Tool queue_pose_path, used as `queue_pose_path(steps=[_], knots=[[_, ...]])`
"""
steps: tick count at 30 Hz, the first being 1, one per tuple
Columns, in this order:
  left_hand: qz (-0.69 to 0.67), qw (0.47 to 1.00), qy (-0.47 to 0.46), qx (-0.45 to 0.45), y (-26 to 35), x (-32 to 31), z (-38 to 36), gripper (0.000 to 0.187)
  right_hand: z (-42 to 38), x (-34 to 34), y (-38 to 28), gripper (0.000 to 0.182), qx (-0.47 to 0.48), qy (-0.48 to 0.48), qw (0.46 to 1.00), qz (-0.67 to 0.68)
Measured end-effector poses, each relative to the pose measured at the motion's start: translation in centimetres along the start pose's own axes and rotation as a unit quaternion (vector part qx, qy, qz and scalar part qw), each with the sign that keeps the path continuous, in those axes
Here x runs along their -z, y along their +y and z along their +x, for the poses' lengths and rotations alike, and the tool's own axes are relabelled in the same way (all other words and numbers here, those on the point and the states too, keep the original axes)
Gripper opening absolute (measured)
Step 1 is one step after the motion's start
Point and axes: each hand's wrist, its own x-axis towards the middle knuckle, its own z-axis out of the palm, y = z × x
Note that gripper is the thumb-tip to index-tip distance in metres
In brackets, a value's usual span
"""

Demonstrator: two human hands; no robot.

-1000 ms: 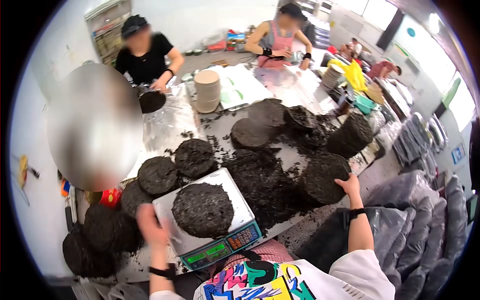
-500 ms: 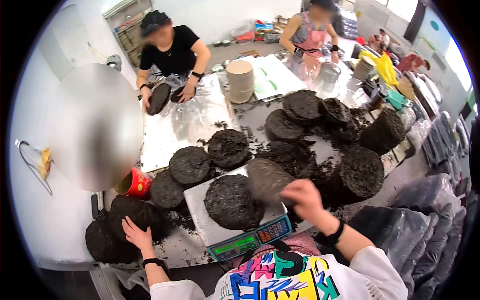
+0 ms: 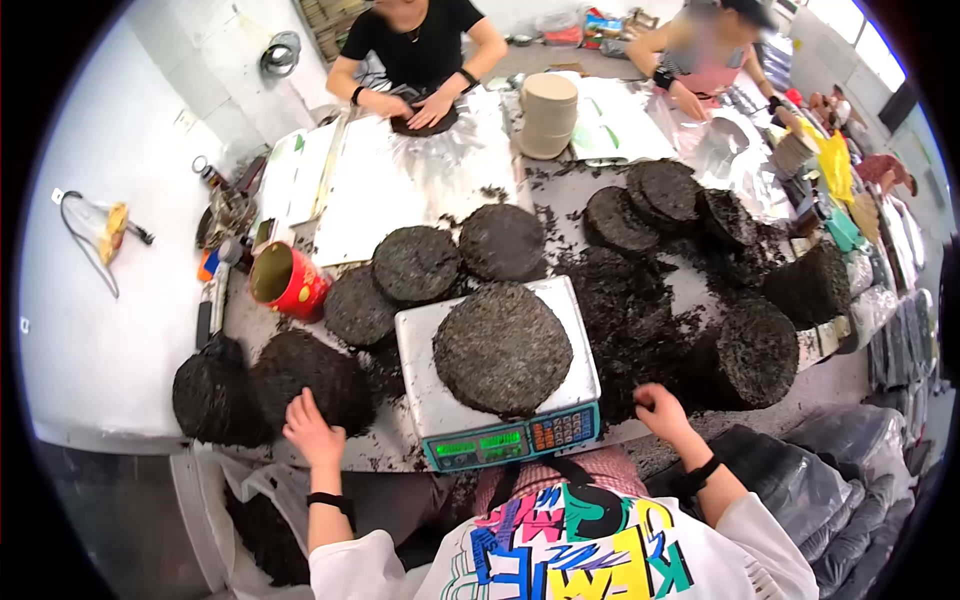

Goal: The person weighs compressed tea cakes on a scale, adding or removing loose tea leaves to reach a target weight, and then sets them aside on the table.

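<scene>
On the digital scale (image 3: 420, 370) lies a thick, dark, round pressed cake (image 3: 503, 345) of coarse leafy material; the scale's green display is lit. My left hand (image 3: 314, 430) rests with fingers spread against the near side of a stack of dark cakes (image 3: 305, 375). To the right of the scale, my right hand (image 3: 664, 412) has its fingers curled beside loose dark crumbs (image 3: 625, 310). Whether anything is between those fingertips is hidden. Several more dark cakes (image 3: 415, 262) lie in a row behind the scale.
A red can (image 3: 297, 283) stands at the left. Dark cake stacks (image 3: 755, 355) stand at the right, near black bagged bundles (image 3: 790, 470). Across the table, one person presses a dark cake (image 3: 428, 118) on clear plastic; another works near a stack of pale discs (image 3: 550, 105).
The blurred cake my right hand was moving over the scale is out of that hand, and a cake sits centred on the scale. My right hand has drawn rightward; the view has shifted.
</scene>
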Motion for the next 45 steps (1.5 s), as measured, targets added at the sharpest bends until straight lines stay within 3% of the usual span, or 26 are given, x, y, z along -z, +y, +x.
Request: queue_pose_path(steps=[3,6,8,10,11,13,15,17,18,19,22,25,26,27,29,31,33,35,36,37,38,39,41,43,45], knots=[[-0.029,0.999,-0.013,-0.022,1.0,0.9,-2.9,0.085,-2.1,-2.7,4.7,0.023,-0.019,-0.29,0.952,-0.092],[-0.059,0.997,-0.015,-0.042,2.4,3.7,-2.5,0.079,-1.2,-6.9,8.0,0.025,0.092,-0.374,0.911,-0.145],[-0.13,0.99,0.032,-0.048,3.8,5.3,-2.1,0.073,1.3,-8.2,9.5,0.023,0.093,-0.318,0.934,-0.13],[-0.271,0.962,0.022,-0.03,6.2,6.4,-1.7,0.065,4.2,-7.5,8.4,0.021,0.086,-0.246,0.959,-0.115],[-0.364,0.932,0.005,-0.006,8.0,6.3,-1.6,0.063,5.5,-6.2,6.6,0.021,0.078,-0.203,0.97,-0.112],[-0.531,0.834,-0.083,0.125,13.7,7.2,-1.7,0.062,7.7,-3.6,4.2,0.016,0.097,-0.103,0.987,-0.076],[-0.541,0.831,-0.072,0.11,19.2,4.5,-1.9,0.082,8.7,-0.5,1.1,0.017,0.028,0.004,1.0,0.007],[-0.488,0.864,-0.056,0.115,24.4,4.9,-1.3,0.094,10.6,1.3,2.2,0.027,0.088,0.129,0.985,-0.068],[-0.482,0.865,-0.07,0.122,25.8,5.2,-1.1,0.101,11.9,2.0,3.2,0.039,0.081,0.142,0.972,-0.166],[-0.48,0.863,-0.062,0.141,26.8,4.9,-1.1,0.098,12.8,2.3,3.7,0.044,0.046,0.148,0.966,-0.208],[-0.517,0.831,-0.039,0.201,27.7,5.4,-0.9,0.09,14.8,0.7,7.0,0.051,0.145,0.198,0.899,-0.363],[-0.517,0.84,-0.015,0.167,27.5,4.7,-1.3,0.087,17.4,0.4,10.4,0.047,0.046,0.139,0.977,-0.156],[-0.509,0.845,-0.018,0.16,27.5,5.0,-1.2,0.084,17.6,-0.4,10.6,0.044,0.046,0.252,0.964,-0.076],[-0.518,0.841,-0.014,0.153,27.4,4.6,-1.3,0.083,17.4,0.8,7.7,0.044,0.011,0.262,0.965,-0.002],[-0.517,0.846,-0.005,0.126,27.3,3.7,-1.8,0.082,15.2,3.1,-1.1,0.044,0.124,0.273,0.954,0.024],[-0.515,0.848,-0.006,0.123,27.8,4.1,-1.7,0.082,13.0,3.1,-8.3,0.046,0.276,0.223,0.934,-0.032],[-0.528,0.838,-0.035,0.133,28.5,4.7,-1.4,0.081,10.8,2.0,-13.2,0.055,0.382,0.114,0.914,-0.071],[-0.565,0.815,-0.039,0.121,29.0,4.5,-1.3,0.071,8.6,0.8,-16.0,0.068,0.378,-0.008,0.919,-0.106],[-0.575,0.809,-0.037,0.115,29.0,4.4,-1.2,0.068,8.1,0.9,-16.2,0.08,0.368,-0.062,0.927,-0.035],[-0.587,0.802,-0.033,0.11,29.1,4.3,-0.9,0.066,8.0,0.8,-15.3,0.08,0.348,-0.011,0.937,0.005],[-0.591,0.795,-0.04,0.13,29.5,4.5,-0.7,0.061,8.2,0.6,-13.8,0.079,0.263,0.035,0.958,0.107],[-0.558,0.817,-0.052,0.135,29.8,4.2,-0.7,0.072,8.8,0.0,-11.7,0.078,0.173,0.078,0.96,0.208],[-0.511,0.854,-0.042,0.09,31.3,4.9,0.2,0.086,10.4,-2.1,-7.6,0.078,-0.076,0.046,0.911,0.403],[-0.542,0.836,-0.067,0.058,33.4,4.8,1.3,0.096,10.7,-2.9,-7.5,0.076,-0.079,-0.036,0.875,0.476],[-0.609,0.785,-0.083,0.079,34.9,4.9,3.0,0.095,11.5,-2.7,-9.8,0.07,-0.066,0.061,0.904,0.419]])
